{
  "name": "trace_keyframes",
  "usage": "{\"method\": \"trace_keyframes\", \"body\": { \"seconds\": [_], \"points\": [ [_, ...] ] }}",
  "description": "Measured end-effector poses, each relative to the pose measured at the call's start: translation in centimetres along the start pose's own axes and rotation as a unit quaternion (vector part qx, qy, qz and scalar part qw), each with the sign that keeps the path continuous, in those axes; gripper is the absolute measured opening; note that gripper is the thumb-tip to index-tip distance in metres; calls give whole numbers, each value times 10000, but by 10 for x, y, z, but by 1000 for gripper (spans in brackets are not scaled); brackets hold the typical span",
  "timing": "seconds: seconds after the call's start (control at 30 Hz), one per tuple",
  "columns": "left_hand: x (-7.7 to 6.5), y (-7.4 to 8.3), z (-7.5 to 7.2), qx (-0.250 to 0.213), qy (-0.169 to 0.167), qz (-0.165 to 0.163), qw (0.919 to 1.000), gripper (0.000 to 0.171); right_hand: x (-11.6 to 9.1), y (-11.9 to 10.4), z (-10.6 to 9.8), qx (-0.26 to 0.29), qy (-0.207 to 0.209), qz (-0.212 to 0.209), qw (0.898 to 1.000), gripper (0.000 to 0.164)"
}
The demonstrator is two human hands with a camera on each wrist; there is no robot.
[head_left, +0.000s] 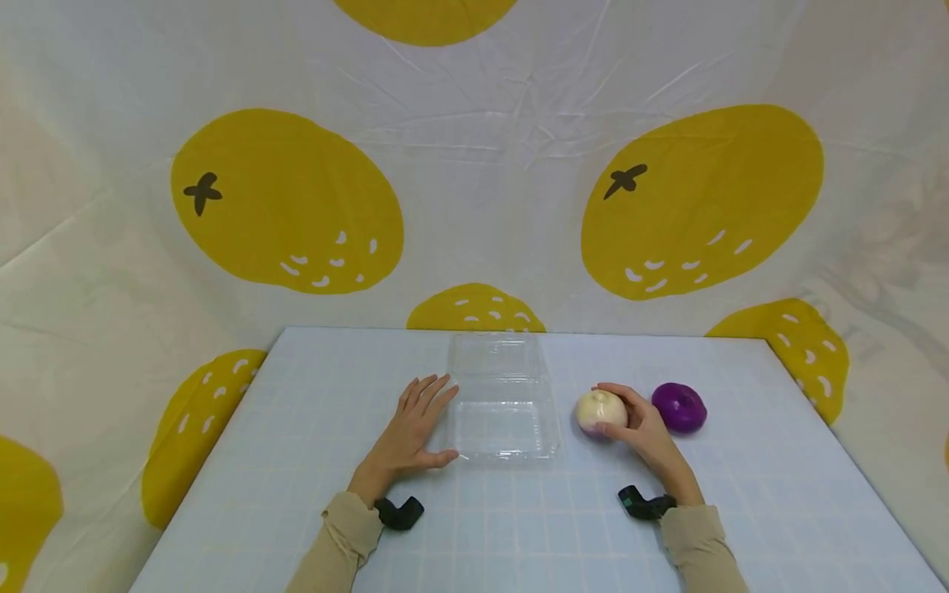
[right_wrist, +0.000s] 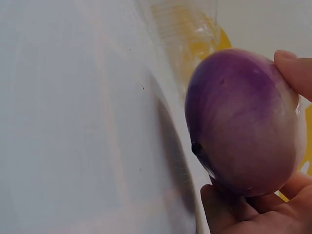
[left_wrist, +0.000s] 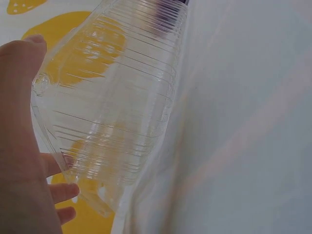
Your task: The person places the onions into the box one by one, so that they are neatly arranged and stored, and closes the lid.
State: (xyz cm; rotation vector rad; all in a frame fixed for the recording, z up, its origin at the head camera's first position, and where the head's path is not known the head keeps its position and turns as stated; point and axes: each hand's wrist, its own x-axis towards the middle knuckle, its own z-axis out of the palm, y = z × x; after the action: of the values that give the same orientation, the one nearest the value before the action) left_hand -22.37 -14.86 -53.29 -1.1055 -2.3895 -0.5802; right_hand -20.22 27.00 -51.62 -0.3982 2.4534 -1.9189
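A clear plastic clamshell box point(head_left: 498, 428) lies unfolded on the table, its lid point(head_left: 495, 356) toward the back. My left hand point(head_left: 411, 428) touches the box's left edge with spread, mostly straight fingers. In the left wrist view, fingertips point(left_wrist: 70, 190) meet the ribbed clear wall point(left_wrist: 112, 117). My right hand point(head_left: 645, 428) grips a round white-and-purple turnip point(head_left: 600, 412) between thumb and fingers, right of the box. The right wrist view shows the turnip's purple underside point(right_wrist: 239, 117) slightly above the table, over its shadow. A deep purple onion point(head_left: 679, 408) sits just right of that hand.
The table point(head_left: 474, 527) wears a pale checked cover. Behind it and at its sides hangs a white cloth point(head_left: 489, 206) printed with large yellow fruit. Dark camera mounts point(head_left: 400, 515) sit on both wrists, beside rolled beige sleeves.
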Motion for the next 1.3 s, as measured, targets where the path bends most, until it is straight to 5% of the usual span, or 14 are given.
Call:
{"method": "trace_keyframes", "body": {
  "seconds": [1.0,1.3],
  "points": [
    [0,-2,4,-207,60,-11,9998,96,6,-16,6,116,230,-886,9957,63],
    [0,-1,2,-295,-61,-107,9995,94,9,-35,14,194,364,-813,9958,64]
  ]
}}
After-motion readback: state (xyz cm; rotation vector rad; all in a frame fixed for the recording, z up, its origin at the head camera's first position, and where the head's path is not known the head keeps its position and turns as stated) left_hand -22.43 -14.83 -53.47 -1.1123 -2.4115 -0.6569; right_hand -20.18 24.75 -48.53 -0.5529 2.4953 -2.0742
